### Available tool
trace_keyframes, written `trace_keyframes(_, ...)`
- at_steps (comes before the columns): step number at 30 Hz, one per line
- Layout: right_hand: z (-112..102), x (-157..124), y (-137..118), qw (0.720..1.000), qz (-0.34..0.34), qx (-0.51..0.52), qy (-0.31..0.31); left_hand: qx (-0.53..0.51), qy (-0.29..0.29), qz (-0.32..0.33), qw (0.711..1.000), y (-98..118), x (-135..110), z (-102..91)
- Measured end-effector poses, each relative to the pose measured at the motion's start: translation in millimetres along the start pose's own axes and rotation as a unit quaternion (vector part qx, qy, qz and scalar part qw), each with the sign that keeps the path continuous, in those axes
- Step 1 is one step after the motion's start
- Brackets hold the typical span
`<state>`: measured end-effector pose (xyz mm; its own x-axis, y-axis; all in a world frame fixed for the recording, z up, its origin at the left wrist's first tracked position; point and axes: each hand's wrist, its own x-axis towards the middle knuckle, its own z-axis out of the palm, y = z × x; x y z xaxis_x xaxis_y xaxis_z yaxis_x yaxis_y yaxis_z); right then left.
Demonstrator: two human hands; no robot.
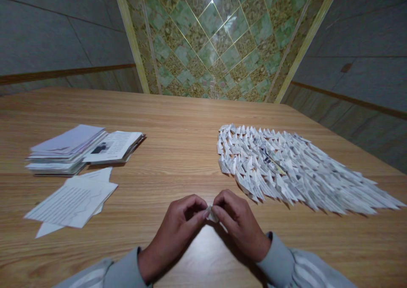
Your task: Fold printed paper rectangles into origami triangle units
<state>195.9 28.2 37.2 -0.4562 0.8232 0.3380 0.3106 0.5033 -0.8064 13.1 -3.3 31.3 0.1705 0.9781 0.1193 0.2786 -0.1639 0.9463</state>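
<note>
My left hand [178,230] and my right hand [238,224] meet at the near middle of the wooden table [178,152]. Both pinch a small folded piece of white paper [211,214] between their fingertips, just above the tabletop. Most of the paper is hidden by my fingers. To the right of my hands lies a wide spread of many small folded paper pieces [295,169], laid in overlapping rows.
At the left lie loose printed sheets [74,199]. Behind them sits a stack of papers [66,150] with a booklet [116,146] leaning on it. A tiled wall [216,37] rises behind the table's far edge.
</note>
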Motion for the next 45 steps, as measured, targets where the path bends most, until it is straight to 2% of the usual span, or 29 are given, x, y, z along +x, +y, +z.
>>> trace_keyframes(2, -1, 0, 0, 1.0, 0.0, -0.011, -0.017, 0.036, 0.002, 0.025, 0.999, 0, -1, -1.7)
trace_keyframes(6, -2, 1, -2, 0.998, -0.044, -0.041, -0.033, 0.142, 0.0, 0.092, 0.986, -1, -2, -3.4)
trace_keyframes(9, -3, 2, -3, 0.997, -0.046, -0.045, -0.032, 0.16, 0.002, 0.107, 0.981, -2, -3, -2.5)
trace_keyframes(16, -3, 0, -2, 0.996, 0.062, 0.044, -0.036, 0.059, 0.033, 0.037, 0.997, 4, 0, -0.9)
trace_keyframes(18, -2, -1, -1, 0.993, 0.075, 0.082, -0.031, 0.027, 0.038, 0.017, 0.999, 6, 0, 1.1)
trace_keyframes(21, -1, -1, 0, 0.988, 0.078, 0.134, -0.006, -0.055, 0.016, -0.021, 0.998, 5, -2, 6.6)
trace_keyframes(25, 1, -1, 1, 0.986, 0.078, 0.146, 0.005, -0.116, 0.009, -0.067, 0.991, 2, -3, 12.1)
trace_keyframes(31, 7, -4, 0, 0.987, 0.073, 0.138, 0.028, -0.104, 0.023, -0.078, 0.991, 4, -3, 12.8)
trace_keyframes(35, 6, -3, 1, 0.993, 0.061, 0.104, 0.013, -0.096, 0.018, -0.084, 0.992, 2, -2, 13.1)
trace_keyframes(38, 2, 0, 3, 0.995, 0.062, 0.075, -0.008, -0.068, 0.023, -0.062, 0.995, 2, 0, 10.4)
trace_keyframes(45, -3, 1, 7, 1.0, 0.012, 0.001, -0.017, 0.032, 0.056, 0.047, 0.997, 11, 1, -0.3)
